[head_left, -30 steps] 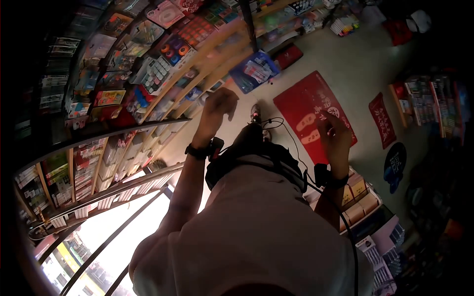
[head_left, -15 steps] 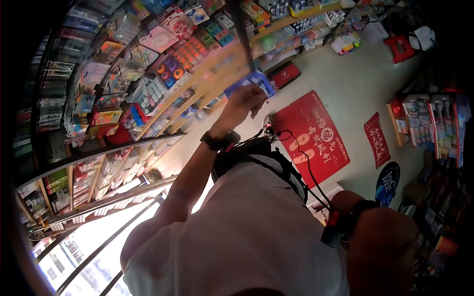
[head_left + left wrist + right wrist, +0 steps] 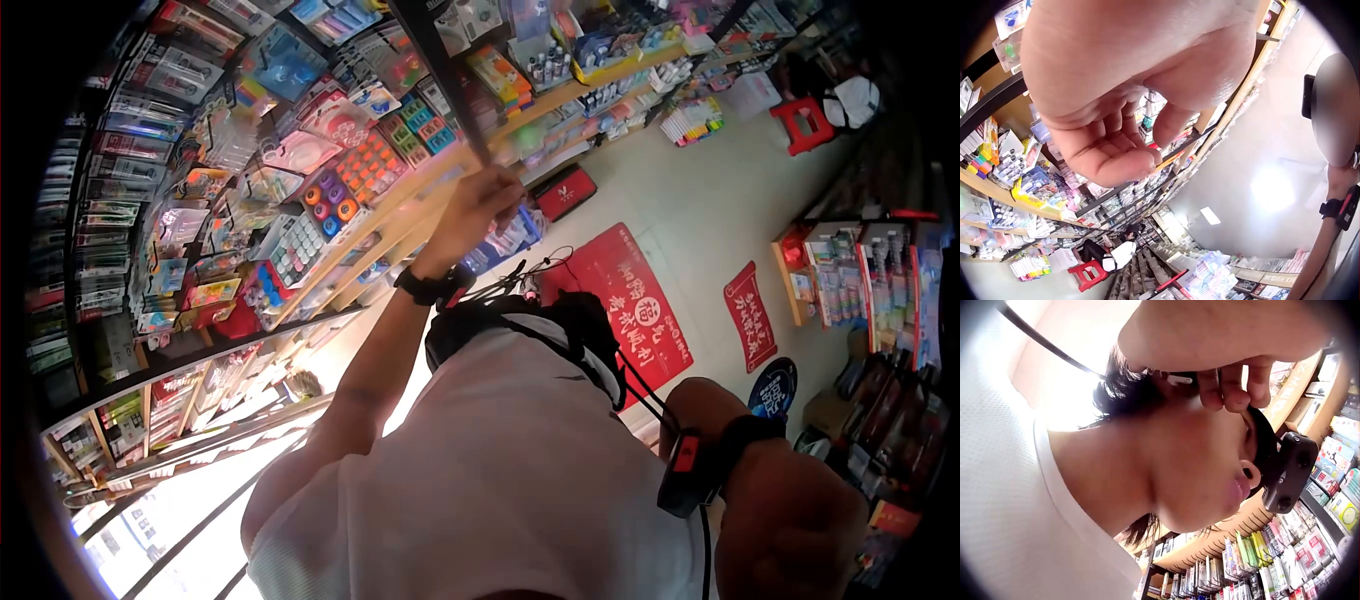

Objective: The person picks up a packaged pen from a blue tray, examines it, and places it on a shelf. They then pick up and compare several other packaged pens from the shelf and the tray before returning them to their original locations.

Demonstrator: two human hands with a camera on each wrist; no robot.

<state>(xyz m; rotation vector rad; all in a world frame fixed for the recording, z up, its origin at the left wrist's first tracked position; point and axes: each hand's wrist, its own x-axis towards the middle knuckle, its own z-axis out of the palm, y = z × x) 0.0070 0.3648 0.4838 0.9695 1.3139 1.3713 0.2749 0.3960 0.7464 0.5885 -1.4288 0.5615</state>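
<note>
My left hand (image 3: 478, 215) is held out in front of me, beside the stationery shelves. Up close in the left wrist view, the fingers (image 3: 1116, 165) curl loosely, with nothing between them and the thumb (image 3: 1172, 122). My right hand (image 3: 800, 525) is raised beside my head. In the right wrist view its bent fingers (image 3: 1232, 394) overlap the side of the head, close to a black head strap (image 3: 1265, 434) with a camera (image 3: 1291, 472) and a small white piece (image 3: 1180, 380). Its thumb is hidden, and I cannot tell whether the fingers grip anything there.
Shelves of packaged stationery (image 3: 345, 165) curve along the left and back. A blue basket (image 3: 525, 232), a red box (image 3: 567, 193) and a red mat (image 3: 640, 310) lie on the floor. Farther off are a red stool (image 3: 800, 125) and a bottle rack (image 3: 885, 275). Cables hang at my waist.
My right hand has risen from above the red mat to beside my head. The left hand has moved forward, now overlapping the basket. The head view has shifted and sharpened.
</note>
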